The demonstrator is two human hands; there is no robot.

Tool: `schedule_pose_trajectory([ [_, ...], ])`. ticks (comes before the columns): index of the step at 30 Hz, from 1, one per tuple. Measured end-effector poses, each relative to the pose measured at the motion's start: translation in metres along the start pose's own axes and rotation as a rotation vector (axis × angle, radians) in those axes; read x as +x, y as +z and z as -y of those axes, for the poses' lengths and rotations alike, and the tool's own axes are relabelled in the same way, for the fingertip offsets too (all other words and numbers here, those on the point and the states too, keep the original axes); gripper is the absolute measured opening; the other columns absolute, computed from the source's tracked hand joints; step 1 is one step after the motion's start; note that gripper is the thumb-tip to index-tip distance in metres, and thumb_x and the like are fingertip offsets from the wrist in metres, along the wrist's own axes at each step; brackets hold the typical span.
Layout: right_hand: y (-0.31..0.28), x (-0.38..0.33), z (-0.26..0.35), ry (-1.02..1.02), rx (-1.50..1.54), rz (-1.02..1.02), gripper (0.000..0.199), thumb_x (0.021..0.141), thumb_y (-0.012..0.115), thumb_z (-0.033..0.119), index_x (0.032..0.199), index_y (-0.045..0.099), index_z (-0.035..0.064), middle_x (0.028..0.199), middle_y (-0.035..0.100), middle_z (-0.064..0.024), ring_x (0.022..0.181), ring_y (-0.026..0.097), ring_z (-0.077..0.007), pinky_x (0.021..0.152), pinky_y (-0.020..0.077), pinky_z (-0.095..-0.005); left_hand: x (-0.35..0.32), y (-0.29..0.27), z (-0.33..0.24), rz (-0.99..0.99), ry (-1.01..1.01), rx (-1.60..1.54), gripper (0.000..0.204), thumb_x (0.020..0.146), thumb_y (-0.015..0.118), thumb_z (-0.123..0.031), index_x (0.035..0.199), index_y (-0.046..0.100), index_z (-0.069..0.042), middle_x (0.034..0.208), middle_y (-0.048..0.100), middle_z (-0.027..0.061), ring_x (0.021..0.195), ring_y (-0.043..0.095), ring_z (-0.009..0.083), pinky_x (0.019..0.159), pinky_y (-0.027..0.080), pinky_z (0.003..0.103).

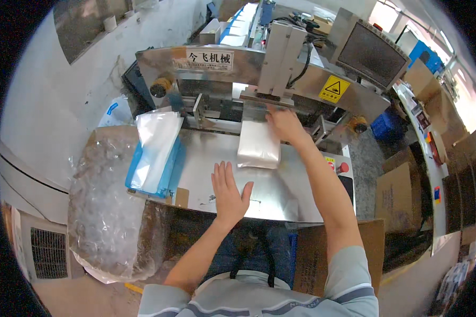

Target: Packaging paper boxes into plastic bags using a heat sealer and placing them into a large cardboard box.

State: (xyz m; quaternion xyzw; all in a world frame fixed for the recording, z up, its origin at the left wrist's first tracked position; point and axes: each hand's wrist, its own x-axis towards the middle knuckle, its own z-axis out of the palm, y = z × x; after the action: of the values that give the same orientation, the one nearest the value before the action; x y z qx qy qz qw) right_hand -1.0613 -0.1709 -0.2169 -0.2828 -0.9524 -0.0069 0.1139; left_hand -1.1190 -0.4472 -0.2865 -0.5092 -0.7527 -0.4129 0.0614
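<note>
A flat, silvery clear plastic bag (259, 142) lies on the steel worktop (206, 150) of a machine, its far end beneath the upright press head (281, 61). My right hand (286, 126) reaches in from the right, fingers stretched out and touching the bag's far right part, close to the press head. Nearer to me, my left hand (228, 193) is palm down over the worktop, fingers spread and holding nothing. To its left, a blue holder (177, 164) carries a stack of clear bags (156, 142).
A big box lined with plastic (108, 195) stands at the left, filled with clear plastic pieces. On the worktop's right side sits a red push button (343, 167). A monitor (373, 53) is at the back right. Cardboard boxes (399, 195) stand farther right.
</note>
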Motion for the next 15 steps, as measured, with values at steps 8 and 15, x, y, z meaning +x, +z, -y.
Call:
schedule_pose_trajectory([
  [8, -0.008, -0.096, 0.019, 0.216, 0.864, -0.252, 0.047, 0.097, 0.051, 0.02, 0.137, 0.044, -0.0029, 0.132, 0.055, -0.0211, 0.124, 0.051, -0.0292, 0.104, 0.0374, -0.0333, -0.002, 0.002, 0.002, 0.016, -0.002, -0.034, 0.072, 0.091, 0.06, -0.032, 0.139, 0.028, 0.01, 0.141, 0.032, 0.0326, 0.135, 0.025, 0.0488, 0.111, 0.019, 0.057],
  [15, 0.015, -0.199, 0.052, 0.478, 1.121, -0.142, 0.046, 0.099, 0.05, 0.021, 0.138, 0.043, -0.0019, 0.136, 0.052, -0.0165, 0.126, 0.049, -0.0226, 0.105, 0.0365, -0.0323, -0.001, 0.002, 0.004, 0.02, -0.031, -0.156, 0.069, 0.093, 0.057, -0.03, 0.14, 0.027, 0.01, 0.143, 0.032, 0.0322, 0.135, 0.026, 0.0479, 0.112, 0.021, 0.053],
])
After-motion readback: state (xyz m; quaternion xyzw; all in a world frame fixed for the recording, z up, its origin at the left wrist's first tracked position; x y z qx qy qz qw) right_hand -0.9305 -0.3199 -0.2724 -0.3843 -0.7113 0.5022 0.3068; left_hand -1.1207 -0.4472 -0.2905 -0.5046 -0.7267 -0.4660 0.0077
